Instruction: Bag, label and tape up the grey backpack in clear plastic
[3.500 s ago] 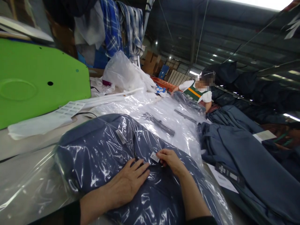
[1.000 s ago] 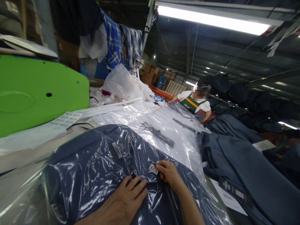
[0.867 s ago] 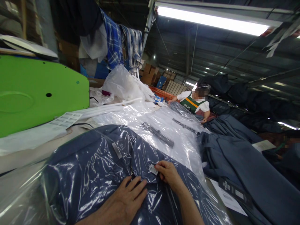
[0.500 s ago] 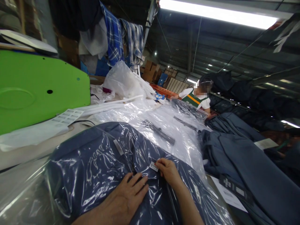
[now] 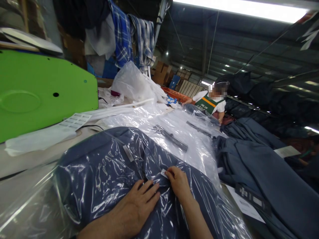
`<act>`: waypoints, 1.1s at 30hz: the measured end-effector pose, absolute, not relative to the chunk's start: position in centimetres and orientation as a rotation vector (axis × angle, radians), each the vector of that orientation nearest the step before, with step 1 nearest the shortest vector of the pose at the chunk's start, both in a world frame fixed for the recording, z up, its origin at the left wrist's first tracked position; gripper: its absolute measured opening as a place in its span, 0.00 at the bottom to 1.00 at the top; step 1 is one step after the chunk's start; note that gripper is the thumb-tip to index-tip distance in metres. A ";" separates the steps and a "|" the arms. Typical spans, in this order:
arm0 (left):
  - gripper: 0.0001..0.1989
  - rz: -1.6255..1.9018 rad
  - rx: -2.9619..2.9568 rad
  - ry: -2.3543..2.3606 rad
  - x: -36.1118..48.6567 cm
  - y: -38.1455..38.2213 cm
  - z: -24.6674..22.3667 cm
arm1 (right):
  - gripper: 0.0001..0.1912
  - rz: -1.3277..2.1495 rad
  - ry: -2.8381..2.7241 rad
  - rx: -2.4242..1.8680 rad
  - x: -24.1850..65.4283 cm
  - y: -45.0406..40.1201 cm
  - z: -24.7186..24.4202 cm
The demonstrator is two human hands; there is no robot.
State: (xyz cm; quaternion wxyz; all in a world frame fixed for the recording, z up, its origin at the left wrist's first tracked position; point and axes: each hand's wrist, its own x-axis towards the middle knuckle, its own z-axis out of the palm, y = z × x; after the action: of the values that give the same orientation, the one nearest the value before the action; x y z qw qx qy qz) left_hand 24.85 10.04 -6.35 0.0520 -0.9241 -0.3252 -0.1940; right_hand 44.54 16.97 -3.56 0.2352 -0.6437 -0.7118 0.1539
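A dark blue garment point(image 5: 84, 166) lies in front of me inside a clear plastic bag point(image 5: 32, 212), which is wrinkled and shiny. My left hand point(image 5: 141, 204) rests flat on the plastic with its fingers stretched out. Just to its right, my right hand point(image 5: 178, 182) has thumb and forefinger pinched at the edge of a small white sticker point(image 5: 163, 173) on the bag. The fingertips cover part of that sticker. Farther up the garment is another pale label point(image 5: 128, 153); whether it sits on or under the plastic I cannot tell.
Stacked dark blue garments point(image 5: 264, 169) with a black tag point(image 5: 251, 198) lie at the right. Clear bags point(image 5: 194, 142) spread beyond mine. On the left stand a green panel point(image 5: 47, 96) and a sheet of labels point(image 5: 76, 121). A co-worker point(image 5: 209, 101) leans over the table's far end.
My right fingers now cover more of the sticker than before. My left hand stays flat in its place on the bag. The whole view has shifted slightly.
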 end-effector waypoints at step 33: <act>0.12 -0.676 -2.903 -1.106 24.5 9.8 -5.1 | 0.15 -0.362 -2.304 -1.748 42.5 6.9 -2.1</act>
State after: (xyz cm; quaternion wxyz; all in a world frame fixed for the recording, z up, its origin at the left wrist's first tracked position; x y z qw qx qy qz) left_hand 24.53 9.77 -5.12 -0.0188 -0.9129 -0.3479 -0.2125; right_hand 42.49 6.88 -2.10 0.1129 -0.5959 -0.7854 -0.1234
